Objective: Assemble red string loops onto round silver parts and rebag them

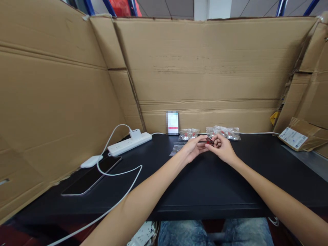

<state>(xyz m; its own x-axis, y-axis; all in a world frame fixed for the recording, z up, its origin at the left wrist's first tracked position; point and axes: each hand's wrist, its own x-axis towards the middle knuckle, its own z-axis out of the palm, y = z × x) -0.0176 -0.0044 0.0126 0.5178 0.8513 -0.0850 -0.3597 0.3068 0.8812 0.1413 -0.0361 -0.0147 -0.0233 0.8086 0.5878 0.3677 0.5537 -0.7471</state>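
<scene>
My left hand (195, 149) and my right hand (222, 149) meet above the black table. Between their fingertips is a small dark, shiny piece with a red part (209, 140), whose kind I cannot make out. Both hands are closed on it, the right one in a pinch. Just left of my left hand lies a clear plastic bag (176, 149), partly covered by that hand. Behind the hands are clear bags of silvery pieces with red spots, one group at the left (189, 134) and one at the right (232, 133).
A blurred upright screen (172, 123) leans by the cardboard wall (205, 68). To the left are a white power strip (130, 143), a white cable (120, 175), a white case (91, 161) and a phone (92, 177). A brown package (304, 135) sits at the right.
</scene>
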